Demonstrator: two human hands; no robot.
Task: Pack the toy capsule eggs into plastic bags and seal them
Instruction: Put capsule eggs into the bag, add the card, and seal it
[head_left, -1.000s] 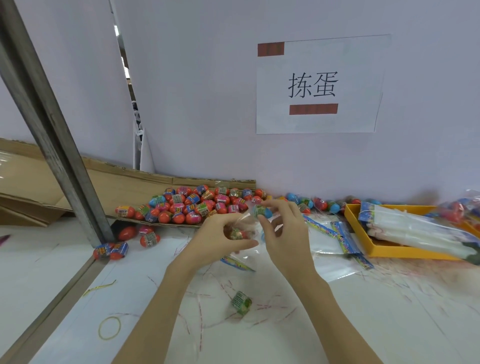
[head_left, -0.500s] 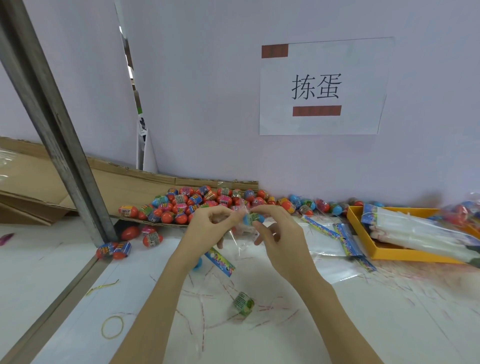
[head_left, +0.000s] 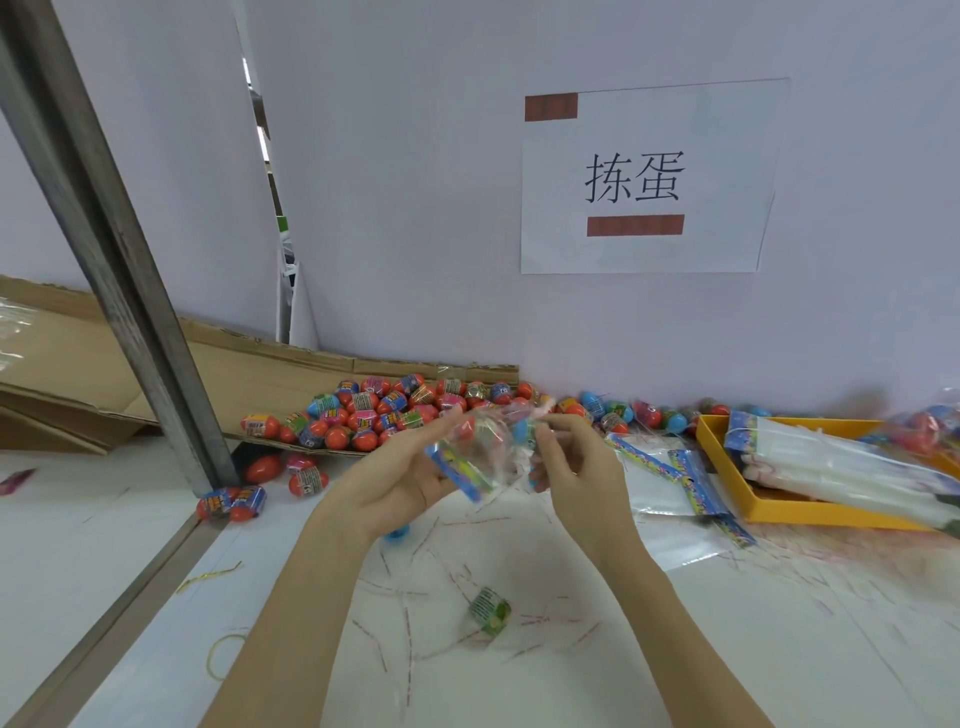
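Clear plastic bag (head_left: 485, 449) with capsule eggs inside, lifted above the tabletop (head_left: 675, 649), held between both hands. Left hand (head_left: 402, 475) cupping it from below-left, fingers curled round the printed header strip (head_left: 457, 470); right hand (head_left: 574, 462) pinching the mouth end at upper right. Long axis slanted from lower left to upper right. Loose egg pile (head_left: 384, 413) just behind on cardboard. Wall sign (head_left: 644, 179) reading "拣蛋".

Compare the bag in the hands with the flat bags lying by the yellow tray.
The held bag is bulging, crumpled and lifted off the table, with eggs showing inside; the flat bags lie smooth on the table beside the yellow tray, apparently empty. Both are clear plastic with blue printed header strips.
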